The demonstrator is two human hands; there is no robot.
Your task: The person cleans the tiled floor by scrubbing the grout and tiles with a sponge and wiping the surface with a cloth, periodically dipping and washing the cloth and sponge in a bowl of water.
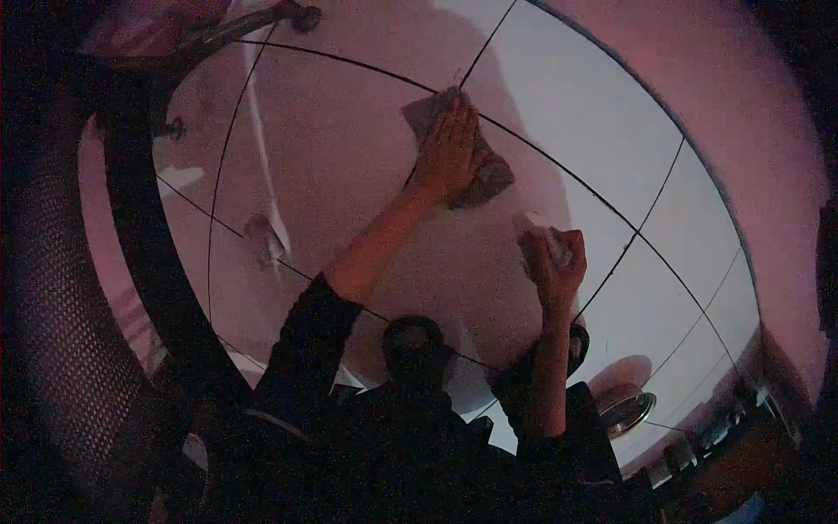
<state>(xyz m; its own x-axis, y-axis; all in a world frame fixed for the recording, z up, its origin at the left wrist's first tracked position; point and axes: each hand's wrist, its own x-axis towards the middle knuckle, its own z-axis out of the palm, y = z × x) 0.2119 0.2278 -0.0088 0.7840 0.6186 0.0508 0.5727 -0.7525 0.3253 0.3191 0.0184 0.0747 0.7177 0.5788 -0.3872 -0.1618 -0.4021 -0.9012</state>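
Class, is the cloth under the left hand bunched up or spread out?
Spread out: its edges show on both sides of the left hand. Whether the cloth is doubled, I cannot tell.

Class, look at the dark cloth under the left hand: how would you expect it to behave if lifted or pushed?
The cloth is probably floppy, since it lies flat against the tiled surface under the left hand. It looks thin, so it may be light. Pushed from one edge, it would likely bunch up, as its lower end already looks folded or rumpled.
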